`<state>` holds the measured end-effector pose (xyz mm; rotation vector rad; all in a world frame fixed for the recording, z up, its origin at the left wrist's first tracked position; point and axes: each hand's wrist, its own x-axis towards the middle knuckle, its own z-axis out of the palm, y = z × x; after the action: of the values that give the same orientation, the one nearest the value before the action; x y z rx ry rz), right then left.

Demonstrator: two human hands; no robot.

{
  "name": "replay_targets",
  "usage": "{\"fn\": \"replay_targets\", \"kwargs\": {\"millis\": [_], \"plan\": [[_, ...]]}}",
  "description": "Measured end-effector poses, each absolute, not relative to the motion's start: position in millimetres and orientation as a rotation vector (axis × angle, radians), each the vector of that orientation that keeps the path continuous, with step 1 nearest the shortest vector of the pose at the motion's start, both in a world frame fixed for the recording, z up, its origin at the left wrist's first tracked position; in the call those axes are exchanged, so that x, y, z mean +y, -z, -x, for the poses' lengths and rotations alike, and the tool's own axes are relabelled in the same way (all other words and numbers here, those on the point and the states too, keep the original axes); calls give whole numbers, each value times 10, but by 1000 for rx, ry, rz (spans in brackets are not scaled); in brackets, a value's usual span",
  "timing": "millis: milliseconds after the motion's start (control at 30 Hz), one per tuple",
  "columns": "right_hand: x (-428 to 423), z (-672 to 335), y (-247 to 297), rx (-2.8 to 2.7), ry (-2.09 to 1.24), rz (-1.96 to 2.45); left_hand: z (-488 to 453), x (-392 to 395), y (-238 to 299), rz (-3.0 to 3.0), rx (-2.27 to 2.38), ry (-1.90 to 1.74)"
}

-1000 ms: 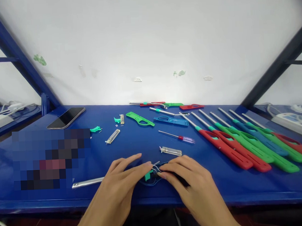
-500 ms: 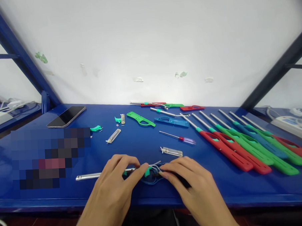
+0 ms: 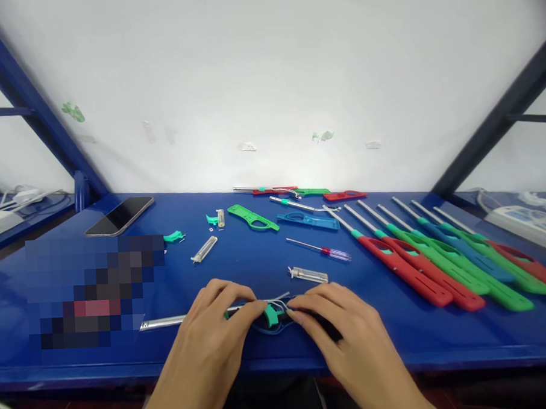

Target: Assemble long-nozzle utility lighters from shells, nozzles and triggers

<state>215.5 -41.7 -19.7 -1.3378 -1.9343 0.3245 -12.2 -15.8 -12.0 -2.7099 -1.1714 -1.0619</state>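
An opened blue long-reach lighter with a teal trigger and thin white wires lies near the table's front edge. Its silver metal tube sticks out to the left. My left hand pinches the lighter's left part, fingers curled down onto it. From the right, my right hand has its fingertips closed on the lighter's body next to the wires. Both hands rest on the blue table.
Several whole red, green and blue long lighters lie in a row on the right. Loose parts sit in the middle: a small screwdriver, clear fuel tanks, green and blue shells. A phone lies far left.
My left hand's fingers, stretched out a second ago, have curled down onto the lighter. The right hand has barely moved.
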Motion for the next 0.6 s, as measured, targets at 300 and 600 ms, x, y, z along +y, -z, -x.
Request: {"fn": "replay_targets", "kwargs": {"millis": [300, 600], "plan": [[-416, -2167, 202, -1929, -356, 1343, 91, -140, 165, 2670, -1239, 1104], [-433, -2180, 237, -2028, -238, 1380, 74, -97, 153, 2611, -1164, 1177]]}}
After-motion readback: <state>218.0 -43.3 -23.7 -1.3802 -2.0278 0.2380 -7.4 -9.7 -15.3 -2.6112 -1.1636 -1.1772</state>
